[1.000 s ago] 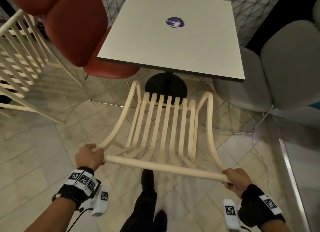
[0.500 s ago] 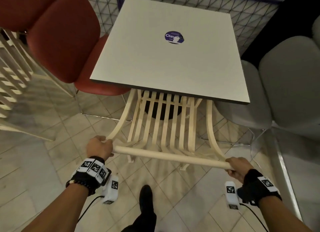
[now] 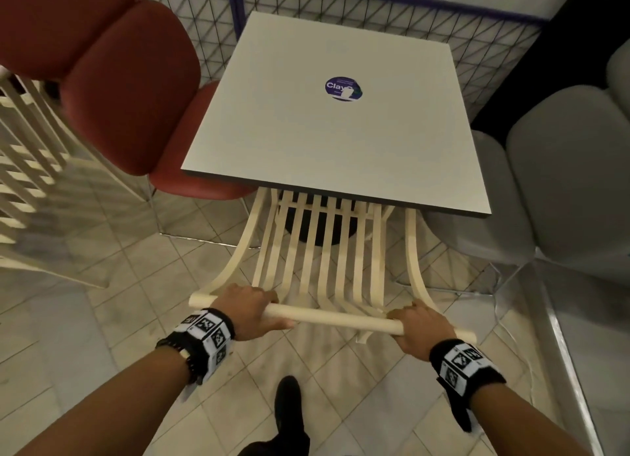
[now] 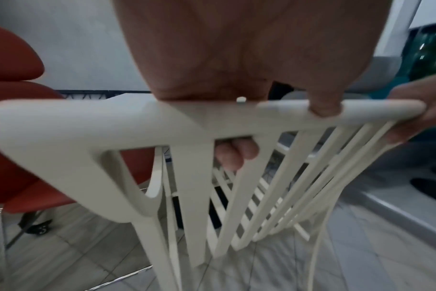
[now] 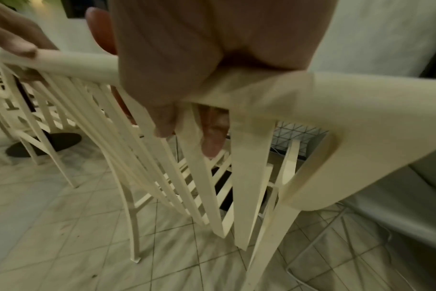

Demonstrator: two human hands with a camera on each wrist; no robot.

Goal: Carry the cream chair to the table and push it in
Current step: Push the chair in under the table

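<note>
Nearest, left hand (image 3: 246, 305) and right hand (image 3: 416, 329): fingers (image 4: 235, 155) clamped round the top rail of the cream chair (image 3: 320, 251). Chair seat lay partly beneath the worktop (image 3: 334, 142), backrest protruding. Step judged: pushing in; next likely a further straight shove. Head view alone showed the worktop overlap; wrist views alone showed fingertips curled under the rail. Beyond: red chair (image 3: 129, 87), grey chair (image 3: 562, 169).

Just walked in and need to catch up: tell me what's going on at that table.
A person is pushing the cream chair in at the white table. The left hand and right hand both grip the chair's top rail. The front of the seat is already under the tabletop, between a red chair and a grey chair.
</note>
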